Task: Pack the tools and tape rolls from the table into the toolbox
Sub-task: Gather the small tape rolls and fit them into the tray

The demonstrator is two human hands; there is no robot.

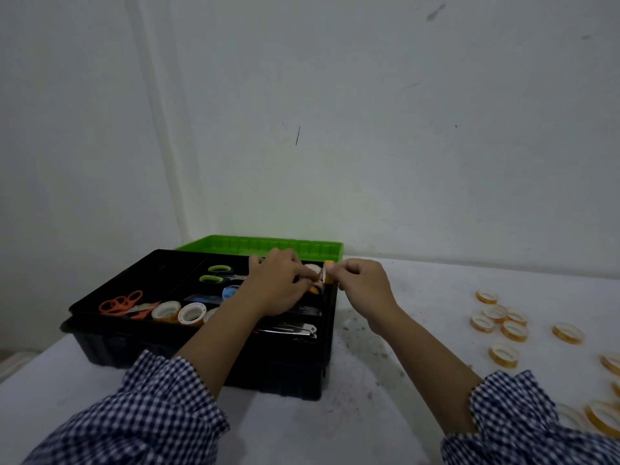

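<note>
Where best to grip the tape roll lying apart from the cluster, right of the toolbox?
Probably from above: the tape roll lies flat with its core open upward, so pinch its wall, one finger inside the core, thumb outside.

The left hand [278, 283] and right hand [364, 285] cover most of the pinched tape rolls [317, 272] between them; their count cannot be told. The left forearm hides part of the metal tool [295, 330], 1 tray roll [210, 313] and a blue item [230, 292] of unclear type. The right picture edge cuts off the loose rolls [611, 362] at near right.
</note>
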